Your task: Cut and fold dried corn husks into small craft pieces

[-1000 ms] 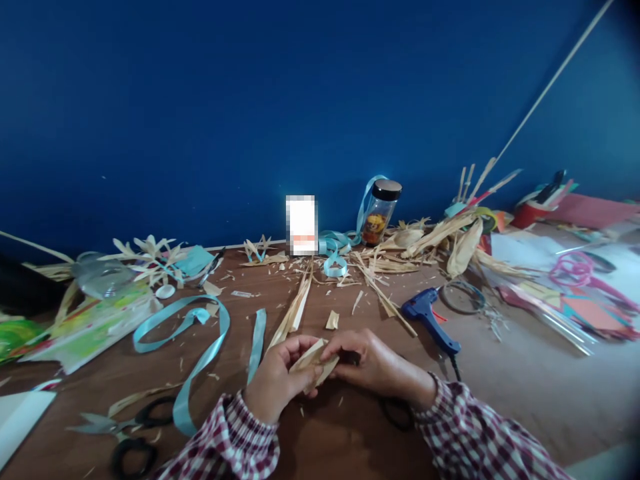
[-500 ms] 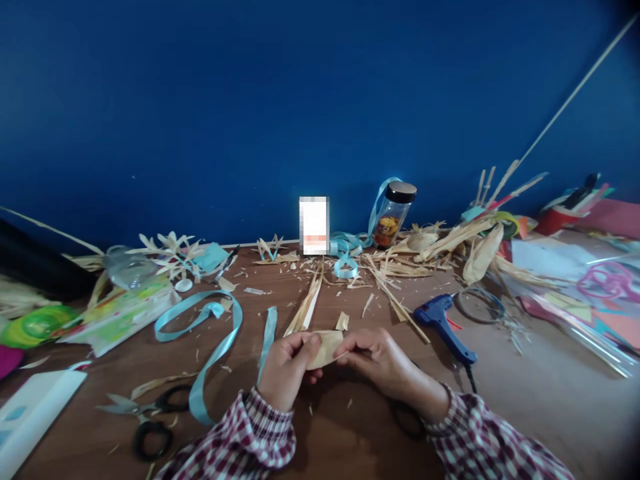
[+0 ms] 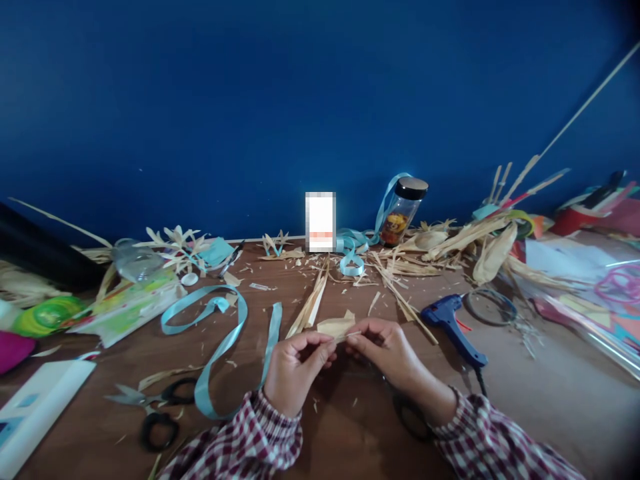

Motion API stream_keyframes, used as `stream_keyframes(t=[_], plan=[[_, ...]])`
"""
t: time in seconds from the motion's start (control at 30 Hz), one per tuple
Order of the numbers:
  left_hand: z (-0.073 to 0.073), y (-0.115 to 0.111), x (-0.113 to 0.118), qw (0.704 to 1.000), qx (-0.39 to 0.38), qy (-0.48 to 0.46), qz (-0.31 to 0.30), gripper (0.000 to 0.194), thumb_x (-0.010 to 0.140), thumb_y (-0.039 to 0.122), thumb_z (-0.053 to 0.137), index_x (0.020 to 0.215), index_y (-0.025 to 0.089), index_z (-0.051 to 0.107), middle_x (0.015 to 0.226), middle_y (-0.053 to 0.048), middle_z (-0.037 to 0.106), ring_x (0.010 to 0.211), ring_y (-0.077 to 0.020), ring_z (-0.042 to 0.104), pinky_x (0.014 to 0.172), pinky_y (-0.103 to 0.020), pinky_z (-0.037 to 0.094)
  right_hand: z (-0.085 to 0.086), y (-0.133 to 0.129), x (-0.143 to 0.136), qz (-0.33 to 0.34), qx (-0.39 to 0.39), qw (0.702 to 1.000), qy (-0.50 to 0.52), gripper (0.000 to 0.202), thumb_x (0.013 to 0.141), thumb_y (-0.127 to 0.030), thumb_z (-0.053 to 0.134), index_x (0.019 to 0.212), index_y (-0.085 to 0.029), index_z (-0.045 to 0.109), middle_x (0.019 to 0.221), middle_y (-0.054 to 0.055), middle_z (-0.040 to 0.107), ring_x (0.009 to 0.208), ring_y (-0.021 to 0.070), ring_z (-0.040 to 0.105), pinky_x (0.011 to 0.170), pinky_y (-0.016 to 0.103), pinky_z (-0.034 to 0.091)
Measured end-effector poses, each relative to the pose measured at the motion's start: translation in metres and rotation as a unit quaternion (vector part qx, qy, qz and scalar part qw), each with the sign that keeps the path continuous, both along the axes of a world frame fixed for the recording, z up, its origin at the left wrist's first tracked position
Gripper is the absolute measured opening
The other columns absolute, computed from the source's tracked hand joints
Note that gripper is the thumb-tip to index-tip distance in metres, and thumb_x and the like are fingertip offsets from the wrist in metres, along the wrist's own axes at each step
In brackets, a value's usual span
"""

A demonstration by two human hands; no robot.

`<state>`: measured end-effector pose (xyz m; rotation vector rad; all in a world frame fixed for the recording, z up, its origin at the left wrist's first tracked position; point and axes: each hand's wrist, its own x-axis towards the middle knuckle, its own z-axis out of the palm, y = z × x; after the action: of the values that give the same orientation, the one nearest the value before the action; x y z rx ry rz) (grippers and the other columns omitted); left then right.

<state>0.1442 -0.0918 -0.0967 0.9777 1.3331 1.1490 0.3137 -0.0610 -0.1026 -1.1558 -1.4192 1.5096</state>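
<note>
Above the bench (image 3: 357, 433), in the head view, the left hand (image 3: 297, 370) and right hand (image 3: 397, 353) each have fingers pinched together on 1 pale husk (image 3: 334, 326). It sits between them, its far edge upward; a grip from 2 sides probably keeps it steady. Scissors (image 3: 149, 405) lie left and a glue gun (image 3: 456, 330) right, seemingly parked within reach. Ribbon (image 3: 227, 343) curls beyond the scissors.

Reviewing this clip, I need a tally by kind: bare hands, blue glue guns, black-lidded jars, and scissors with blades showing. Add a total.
Bare hands, left hand and right hand: 2
Blue glue gun: 1
Black-lidded jar: 1
Scissors with blades showing: 1
Total: 5
</note>
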Motion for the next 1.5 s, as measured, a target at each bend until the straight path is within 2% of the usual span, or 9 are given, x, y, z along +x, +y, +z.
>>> stream_keyframes(t=[0.13, 0.3, 0.5, 0.7, 0.77, 0.9, 1.0, 1.3, 1.5], plan=[[-0.0043, 0.0023, -0.0014, 0.998, -0.039, -0.052, 0.021, 0.016, 0.06, 0.034, 0.077, 0.066, 0.02, 0.071, 0.063, -0.004, 0.07, 0.062, -0.0216, 0.067, 0.063, -0.037, 0.055, -0.0022, 0.0003, -0.0021, -0.013, -0.03, 0.999, 0.019, 0.025, 0.072, -0.04, 0.07, 0.072, -0.016, 0.066, 0.062, 0.0, 0.065, 0.053, 0.0102, 0.055, 0.05, 0.021, 0.043], [-0.0088, 0.0024, 0.0, 0.992, -0.08, -0.078, 0.056, 0.026, 0.052, 0.033, 0.082, 0.065, 0.014, 0.07, 0.062, -0.005, 0.07, 0.056, -0.0175, 0.064, 0.061, -0.034, 0.055, -0.0037, -0.0001, -0.0045, -0.031, -0.076, 0.995, 0.06, 0.026, 0.07, -0.039, 0.072, 0.072, -0.015, 0.064, 0.063, 0.001, 0.067, 0.051, 0.0091, 0.057, 0.048, 0.019, 0.043], [-0.0082, 0.0028, -0.0017, 0.996, -0.063, -0.022, 0.052, 0.021, 0.056, 0.031, 0.08, 0.063, 0.013, 0.071, 0.057, -0.007, 0.068, 0.054, -0.0195, 0.064, 0.06, -0.034, 0.053, -0.0026, -0.0018, -0.0053, -0.031, -0.136, 0.984, 0.115, 0.024, 0.066, -0.033, 0.076, 0.073, -0.014, 0.062, 0.068, 0.001, 0.069, 0.058, 0.0087, 0.062, 0.055, 0.018, 0.048], [-0.0075, 0.0028, -0.0043, 0.998, -0.039, 0.037, 0.042, 0.015, 0.06, 0.031, 0.078, 0.062, 0.017, 0.071, 0.058, -0.006, 0.069, 0.057, -0.0209, 0.064, 0.063, -0.036, 0.052, -0.0017, -0.0001, -0.0019, -0.01, -0.175, 0.979, 0.107, 0.024, 0.065, -0.033, 0.077, 0.074, -0.015, 0.064, 0.064, -0.001, 0.067, 0.059, 0.0097, 0.064, 0.052, 0.017, 0.05], [-0.0068, 0.003, -0.0042, 0.998, -0.05, 0.023, 0.042, 0.015, 0.058, 0.03, 0.078, 0.063, 0.017, 0.071, 0.057, -0.006, 0.069, 0.058, -0.0212, 0.065, 0.064, -0.036, 0.053, -0.0017, 0.0005, -0.0017, -0.024, -0.174, 0.979, 0.107, 0.024, 0.064, -0.032, 0.077, 0.071, -0.014, 0.063, 0.063, -0.001, 0.067, 0.058, 0.0092, 0.063, 0.052, 0.017, 0.05], [-0.0061, 0.0036, -0.0028, 0.99, -0.108, -0.076, 0.051, 0.022, 0.055, 0.031, 0.08, 0.064, 0.013, 0.07, 0.061, -0.008, 0.071, 0.059, -0.02, 0.066, 0.065, -0.035, 0.054, -0.0029, 0.0008, -0.002, -0.039, -0.162, 0.98, 0.111, 0.023, 0.066, -0.032, 0.076, 0.071, -0.014, 0.062, 0.065, 0.001, 0.07, 0.057, 0.009, 0.063, 0.053, 0.018, 0.049], [-0.0073, 0.0038, -0.0022, 0.985, -0.123, -0.112, 0.051, 0.026, 0.054, 0.031, 0.081, 0.065, 0.011, 0.068, 0.062, -0.007, 0.071, 0.058, -0.0181, 0.066, 0.064, -0.032, 0.055, -0.004, 0.0006, -0.0019, -0.041, -0.153, 0.982, 0.103, 0.024, 0.066, -0.032, 0.076, 0.071, -0.014, 0.06, 0.063, 0.001, 0.069, 0.054, 0.0083, 0.062, 0.05, 0.017, 0.047], [-0.009, 0.0036, -0.0014, 0.984, -0.128, -0.111, 0.058, 0.025, 0.054, 0.026, 0.081, 0.059, 0.013, 0.062, 0.053, -0.003, 0.067, 0.052, -0.0134, 0.064, 0.054, -0.024, 0.054, -0.0053, -0.0003, -0.0049, -0.044, -0.136, 0.987, 0.072, 0.026, 0.064, -0.034, 0.076, 0.069, -0.015, 0.058, 0.059, -0.001, 0.066, 0.052, 0.0092, 0.061, 0.05, 0.02, 0.047], [-0.0073, 0.0063, -0.001, 0.982, -0.114, -0.13, 0.069, 0.041, 0.051, 0.023, 0.083, 0.067, 0.019, 0.045, 0.05, 0.003, 0.064, 0.052, -0.017, 0.067, 0.046, -0.021, 0.053, -0.0025, 0.0002, -0.0067, -0.062, -0.121, 0.987, 0.09, 0.032, 0.064, -0.031, 0.077, 0.069, -0.018, 0.048, 0.056, -0.005, 0.062, 0.052, 0.0095, 0.061, 0.048, 0.018, 0.045]])
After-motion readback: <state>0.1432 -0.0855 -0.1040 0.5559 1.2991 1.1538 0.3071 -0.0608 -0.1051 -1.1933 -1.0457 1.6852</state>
